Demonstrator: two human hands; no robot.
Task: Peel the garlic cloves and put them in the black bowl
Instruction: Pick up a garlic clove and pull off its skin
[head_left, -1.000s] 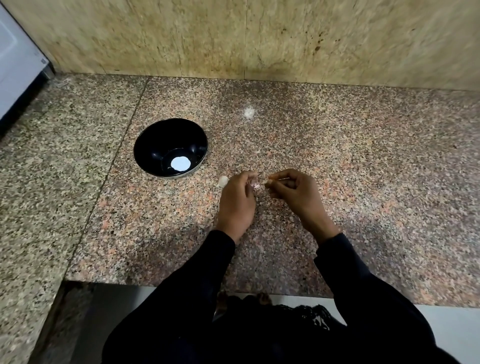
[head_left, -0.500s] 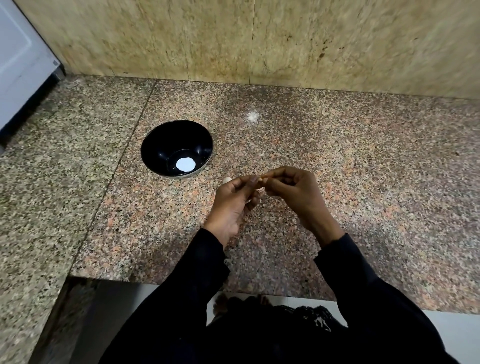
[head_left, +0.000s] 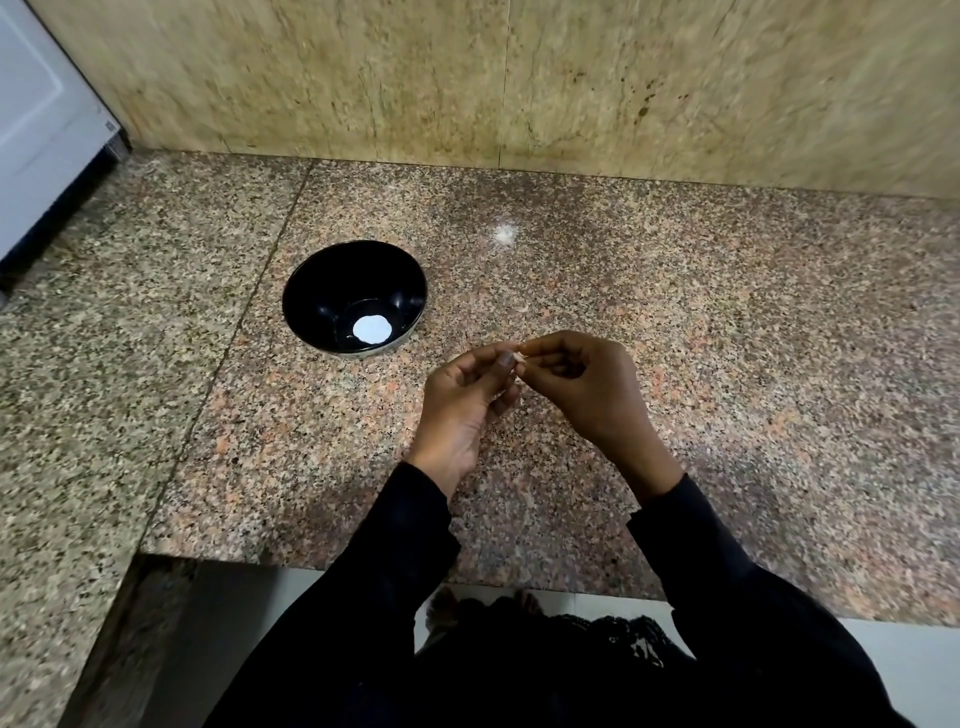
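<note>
Small pale garlic clove (head_left: 518, 357) pinched between both hands above the speckled pink granite counter (head_left: 727, 364), mostly hidden; long axis and pointing direction impossible to tell. Left hand (head_left: 464, 402) grip closed on it with thumb and fingertips; right hand (head_left: 582, 387) grip likewise closed on it. Round glossy black bowl (head_left: 355, 299) at ten o'clock from the hands, upright.

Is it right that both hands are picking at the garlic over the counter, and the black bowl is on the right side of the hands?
Not quite. The head view shows the black bowl to the left of the hands, not the right. The rest holds: the left hand and right hand pinch the garlic together above the counter.
</note>
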